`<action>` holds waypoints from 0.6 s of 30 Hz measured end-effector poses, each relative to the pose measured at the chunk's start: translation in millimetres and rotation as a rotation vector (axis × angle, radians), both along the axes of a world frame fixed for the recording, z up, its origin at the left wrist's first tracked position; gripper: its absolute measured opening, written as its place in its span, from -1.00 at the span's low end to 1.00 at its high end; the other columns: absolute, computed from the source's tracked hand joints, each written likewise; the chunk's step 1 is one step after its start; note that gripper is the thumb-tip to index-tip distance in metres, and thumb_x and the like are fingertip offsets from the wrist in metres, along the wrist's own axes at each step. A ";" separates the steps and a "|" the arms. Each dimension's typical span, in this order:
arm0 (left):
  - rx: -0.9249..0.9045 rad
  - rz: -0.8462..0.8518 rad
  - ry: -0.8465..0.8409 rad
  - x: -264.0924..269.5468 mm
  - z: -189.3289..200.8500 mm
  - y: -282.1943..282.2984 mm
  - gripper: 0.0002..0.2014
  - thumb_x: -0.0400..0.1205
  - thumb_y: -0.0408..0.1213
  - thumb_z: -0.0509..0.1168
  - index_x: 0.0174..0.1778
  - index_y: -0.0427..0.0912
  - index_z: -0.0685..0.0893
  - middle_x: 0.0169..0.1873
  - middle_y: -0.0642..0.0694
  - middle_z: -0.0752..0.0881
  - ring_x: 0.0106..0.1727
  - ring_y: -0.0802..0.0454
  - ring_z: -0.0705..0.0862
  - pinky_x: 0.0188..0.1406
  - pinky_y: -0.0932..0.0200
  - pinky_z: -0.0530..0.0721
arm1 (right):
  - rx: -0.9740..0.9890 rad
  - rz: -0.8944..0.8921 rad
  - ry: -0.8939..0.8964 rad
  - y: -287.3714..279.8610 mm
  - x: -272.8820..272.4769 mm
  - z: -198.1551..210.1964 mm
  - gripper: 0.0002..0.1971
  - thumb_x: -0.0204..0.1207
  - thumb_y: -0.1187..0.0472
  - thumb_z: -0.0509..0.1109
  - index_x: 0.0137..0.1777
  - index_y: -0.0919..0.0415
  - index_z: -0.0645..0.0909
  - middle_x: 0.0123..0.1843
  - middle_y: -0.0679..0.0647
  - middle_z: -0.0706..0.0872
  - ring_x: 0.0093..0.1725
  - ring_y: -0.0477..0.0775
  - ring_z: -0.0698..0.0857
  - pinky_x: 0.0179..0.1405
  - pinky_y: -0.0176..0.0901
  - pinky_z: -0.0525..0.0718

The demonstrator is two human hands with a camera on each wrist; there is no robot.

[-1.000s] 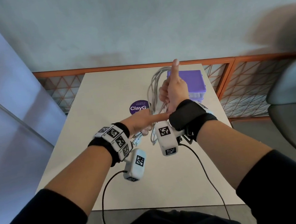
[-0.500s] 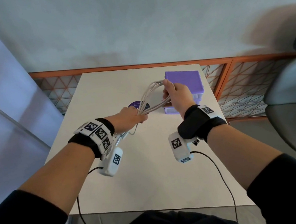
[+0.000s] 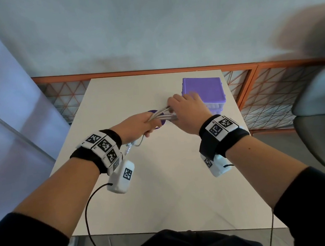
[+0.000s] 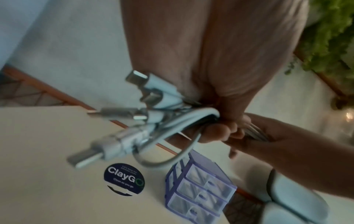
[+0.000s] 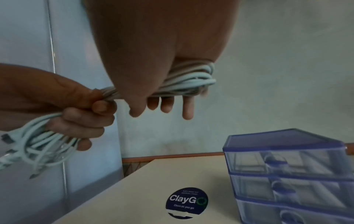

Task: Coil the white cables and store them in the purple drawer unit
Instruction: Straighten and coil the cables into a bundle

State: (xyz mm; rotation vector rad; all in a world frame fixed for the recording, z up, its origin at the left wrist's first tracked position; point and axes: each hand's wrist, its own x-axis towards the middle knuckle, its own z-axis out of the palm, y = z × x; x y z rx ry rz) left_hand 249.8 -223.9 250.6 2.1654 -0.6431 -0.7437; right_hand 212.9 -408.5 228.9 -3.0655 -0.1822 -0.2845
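Cable bundle [image 3: 159, 116] is clenched near its plugs by the fisted left grip [image 3: 137, 125], its loops clasped by the curled right grip [image 3: 190, 113].

Black sleeves [image 3: 18, 245] reach partway down the forearms. Each wrist wears a black strap [image 3: 225, 143] carrying white tiles [image 3: 103, 146] with black square codes. A white box [image 3: 121, 176] trailing a thin black cable [image 3: 86, 215] hangs beneath.

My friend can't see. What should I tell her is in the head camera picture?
Two hands hold a bundle of white cables above a table: the left hand grips one end, plugs dangling below it, and the right hand holds the other. A purple drawer box stands beyond the right hand; a dark round sticker peeks beneath the cables.
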 end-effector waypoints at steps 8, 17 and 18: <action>-0.175 0.087 0.126 0.7 -8.4 -2.7 -0.70 0.75 -0.03 0.03 -0.11 -0.14 0.52 -0.43 0.01 0.36 -0.56 0.20 0.35 -0.14 0.15 0.64 | 0.498 -0.171 0.232 5.8 0.3 -1.0 -0.50 0.59 -0.11 0.31 -0.49 0.16 0.35 -0.53 0.02 0.40 -0.45 0.10 0.42 -0.58 -0.15 0.31; -0.376 0.315 0.206 -2.0 -10.9 -14.4 -0.60 0.76 -0.03 0.03 0.00 -0.31 0.59 -0.25 -0.27 0.63 -0.21 -0.05 0.62 -0.12 0.09 0.69 | 1.177 -0.045 0.326 37.2 -23.6 -5.1 -0.90 0.54 0.15 0.36 -0.07 0.18 0.58 -0.33 0.12 0.68 -0.42 0.12 0.51 -0.34 -0.27 0.44; -0.386 0.312 0.244 -1.3 -11.8 -14.9 -0.56 0.75 -0.03 0.04 0.15 -0.37 0.58 -0.03 -0.38 0.69 -0.02 -0.13 0.70 0.09 -0.02 0.70 | 1.223 0.000 0.367 39.4 -25.4 -3.3 -0.88 0.53 0.17 0.38 -0.05 0.22 0.61 -0.33 0.06 0.70 -0.45 0.04 0.52 -0.37 -0.31 0.45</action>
